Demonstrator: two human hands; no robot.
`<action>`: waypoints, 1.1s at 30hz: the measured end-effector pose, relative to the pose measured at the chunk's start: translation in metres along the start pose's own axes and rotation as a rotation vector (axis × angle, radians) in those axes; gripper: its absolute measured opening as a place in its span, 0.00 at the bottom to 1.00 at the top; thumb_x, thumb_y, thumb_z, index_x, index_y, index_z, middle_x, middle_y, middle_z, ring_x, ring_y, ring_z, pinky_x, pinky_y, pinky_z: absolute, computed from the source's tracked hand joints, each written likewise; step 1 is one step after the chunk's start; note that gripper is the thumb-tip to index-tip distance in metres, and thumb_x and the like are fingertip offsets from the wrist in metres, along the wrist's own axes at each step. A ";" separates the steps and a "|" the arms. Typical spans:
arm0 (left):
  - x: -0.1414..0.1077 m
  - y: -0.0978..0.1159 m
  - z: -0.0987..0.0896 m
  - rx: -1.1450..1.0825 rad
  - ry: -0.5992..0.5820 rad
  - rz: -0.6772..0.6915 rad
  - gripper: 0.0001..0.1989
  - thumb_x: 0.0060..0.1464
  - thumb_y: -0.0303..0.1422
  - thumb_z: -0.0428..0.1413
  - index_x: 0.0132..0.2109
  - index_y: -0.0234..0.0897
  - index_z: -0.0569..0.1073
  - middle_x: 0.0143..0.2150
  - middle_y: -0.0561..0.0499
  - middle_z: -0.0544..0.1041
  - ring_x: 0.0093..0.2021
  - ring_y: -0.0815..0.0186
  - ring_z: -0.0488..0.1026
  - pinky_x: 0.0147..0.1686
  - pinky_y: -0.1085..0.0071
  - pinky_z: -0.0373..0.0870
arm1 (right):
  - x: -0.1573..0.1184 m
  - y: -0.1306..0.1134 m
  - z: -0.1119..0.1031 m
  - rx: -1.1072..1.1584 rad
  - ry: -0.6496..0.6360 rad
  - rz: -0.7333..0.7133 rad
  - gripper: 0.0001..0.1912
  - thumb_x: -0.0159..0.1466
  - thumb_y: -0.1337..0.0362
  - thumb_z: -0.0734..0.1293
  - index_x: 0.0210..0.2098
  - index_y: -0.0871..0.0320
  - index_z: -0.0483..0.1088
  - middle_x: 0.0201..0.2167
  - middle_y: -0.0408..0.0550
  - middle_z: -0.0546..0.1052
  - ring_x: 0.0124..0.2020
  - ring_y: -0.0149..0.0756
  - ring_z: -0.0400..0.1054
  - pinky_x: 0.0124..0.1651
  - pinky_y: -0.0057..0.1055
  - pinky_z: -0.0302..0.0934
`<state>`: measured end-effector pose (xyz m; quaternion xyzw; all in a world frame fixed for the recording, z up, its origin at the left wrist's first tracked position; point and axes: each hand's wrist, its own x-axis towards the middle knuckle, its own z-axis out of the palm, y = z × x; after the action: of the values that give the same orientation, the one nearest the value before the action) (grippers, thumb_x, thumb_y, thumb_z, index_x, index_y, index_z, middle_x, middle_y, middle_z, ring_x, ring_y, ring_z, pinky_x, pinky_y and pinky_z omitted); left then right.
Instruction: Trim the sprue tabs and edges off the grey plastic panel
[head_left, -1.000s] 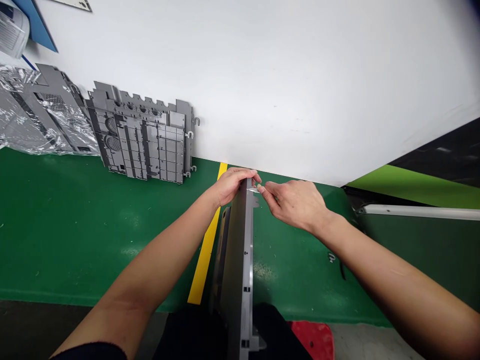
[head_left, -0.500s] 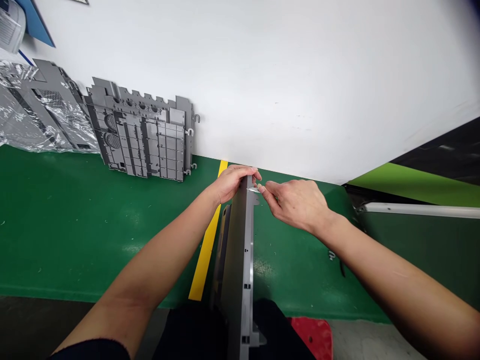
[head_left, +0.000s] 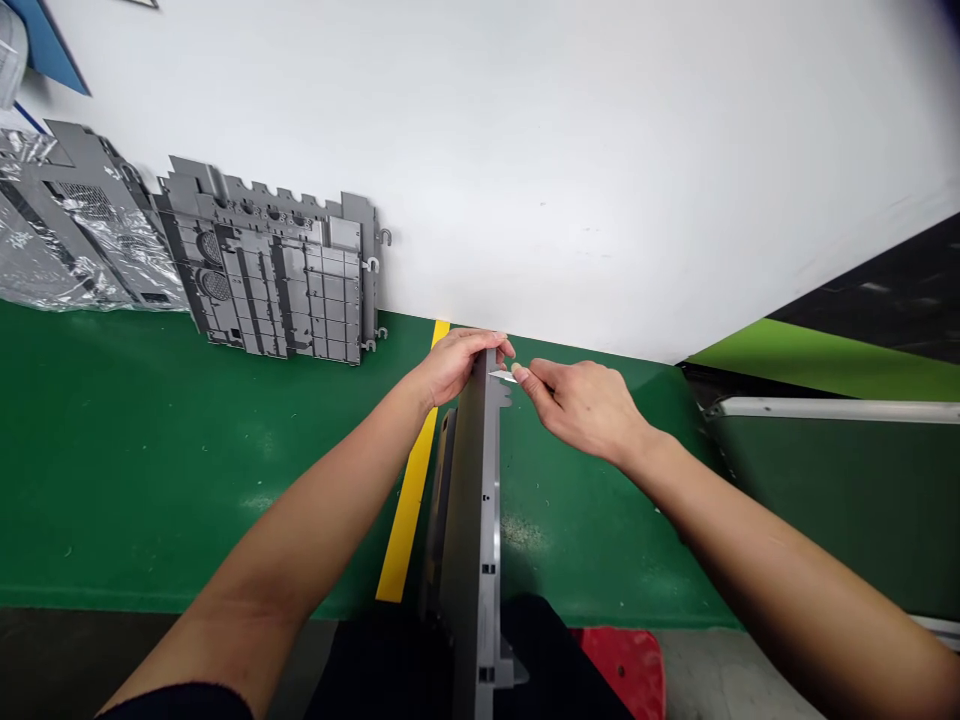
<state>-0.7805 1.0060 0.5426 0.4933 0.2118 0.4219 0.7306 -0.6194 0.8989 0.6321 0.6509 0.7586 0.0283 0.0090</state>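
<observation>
A grey plastic panel (head_left: 486,530) stands on its edge in front of me, its narrow notched side facing up. My left hand (head_left: 459,362) grips the panel's far end, thumb side on the left face and fingers curled over the top. Just right of that end, my right hand (head_left: 585,400) is closed around a small knife (head_left: 502,376). The short pale blade points left and touches or nearly touches the panel's edge. Most of the handle is hidden in my fingers.
Several grey moulded panels (head_left: 289,280) lean against the white wall (head_left: 570,150) at the left, beside others in clear plastic wrap (head_left: 142,250). Yellow tape (head_left: 409,500) crosses the green tabletop (head_left: 187,450). A belt conveyor (head_left: 847,480) is at the right, a red stool (head_left: 626,665) below.
The view has shifted slightly, so the leaning panels appear further left. Both hands keep their holds on the panel and the knife; the blade stays at the panel's far end.
</observation>
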 end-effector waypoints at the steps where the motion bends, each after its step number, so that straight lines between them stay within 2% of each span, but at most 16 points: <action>1: 0.001 -0.001 -0.001 0.001 0.004 0.006 0.12 0.55 0.40 0.63 0.33 0.33 0.82 0.30 0.48 0.74 0.32 0.66 0.70 0.32 0.71 0.67 | 0.002 0.000 0.000 -0.009 0.000 0.000 0.28 0.75 0.42 0.46 0.32 0.52 0.63 0.22 0.41 0.71 0.24 0.36 0.60 0.29 0.34 0.41; 8: 0.002 -0.003 -0.003 0.010 0.004 0.020 0.13 0.56 0.40 0.62 0.32 0.33 0.82 0.30 0.47 0.74 0.34 0.65 0.70 0.33 0.70 0.67 | 0.008 -0.004 -0.001 -0.189 0.045 -0.030 0.31 0.75 0.44 0.43 0.36 0.51 0.69 0.23 0.44 0.75 0.23 0.38 0.64 0.27 0.35 0.39; 13: 0.002 -0.004 -0.003 -0.013 -0.004 0.015 0.13 0.55 0.40 0.62 0.33 0.33 0.81 0.30 0.48 0.74 0.33 0.65 0.72 0.34 0.69 0.69 | 0.005 -0.005 -0.002 -0.255 0.053 -0.060 0.31 0.75 0.44 0.44 0.34 0.51 0.69 0.21 0.45 0.73 0.21 0.38 0.60 0.28 0.36 0.37; 16: 0.001 -0.003 -0.003 -0.020 -0.016 0.002 0.14 0.55 0.41 0.63 0.34 0.33 0.81 0.29 0.48 0.74 0.33 0.64 0.73 0.34 0.69 0.69 | 0.000 -0.005 -0.004 -0.153 0.002 -0.058 0.29 0.75 0.44 0.46 0.32 0.52 0.66 0.21 0.43 0.70 0.22 0.36 0.57 0.28 0.35 0.38; 18: 0.001 -0.002 -0.003 -0.008 -0.013 0.004 0.14 0.54 0.42 0.63 0.34 0.34 0.81 0.29 0.49 0.73 0.34 0.64 0.74 0.34 0.70 0.69 | -0.010 -0.005 -0.007 0.033 -0.075 -0.072 0.28 0.75 0.44 0.49 0.28 0.53 0.62 0.20 0.40 0.67 0.22 0.33 0.55 0.29 0.34 0.41; 22: -0.001 0.001 -0.001 0.032 0.009 -0.003 0.14 0.55 0.42 0.61 0.32 0.34 0.80 0.28 0.51 0.70 0.30 0.67 0.71 0.31 0.71 0.67 | -0.058 -0.015 -0.011 0.416 -0.181 -0.081 0.28 0.75 0.43 0.52 0.26 0.54 0.54 0.18 0.36 0.59 0.21 0.30 0.50 0.29 0.33 0.44; 26: -0.002 -0.001 0.001 0.064 0.015 0.001 0.14 0.56 0.42 0.61 0.31 0.36 0.79 0.28 0.51 0.69 0.29 0.68 0.69 0.30 0.70 0.65 | -0.131 -0.034 -0.005 0.466 -0.230 -0.158 0.23 0.77 0.50 0.55 0.27 0.53 0.57 0.19 0.35 0.61 0.20 0.28 0.52 0.27 0.34 0.44; 29: -0.001 -0.004 0.002 0.066 0.016 0.010 0.14 0.56 0.42 0.61 0.31 0.36 0.79 0.28 0.51 0.69 0.29 0.67 0.69 0.32 0.69 0.66 | -0.174 -0.046 0.008 0.392 -0.143 -0.215 0.20 0.76 0.56 0.58 0.28 0.52 0.59 0.20 0.35 0.65 0.18 0.27 0.56 0.25 0.34 0.45; 33: -0.001 -0.005 0.007 0.072 0.005 0.034 0.13 0.57 0.41 0.60 0.30 0.36 0.79 0.28 0.51 0.70 0.30 0.67 0.69 0.33 0.69 0.65 | -0.196 -0.052 0.022 0.294 0.009 -0.174 0.17 0.75 0.58 0.60 0.28 0.52 0.59 0.20 0.35 0.67 0.17 0.27 0.59 0.24 0.33 0.47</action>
<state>-0.7739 1.0010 0.5407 0.5218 0.2200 0.4274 0.7047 -0.6397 0.6977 0.6026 0.5770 0.8080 -0.0807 -0.0873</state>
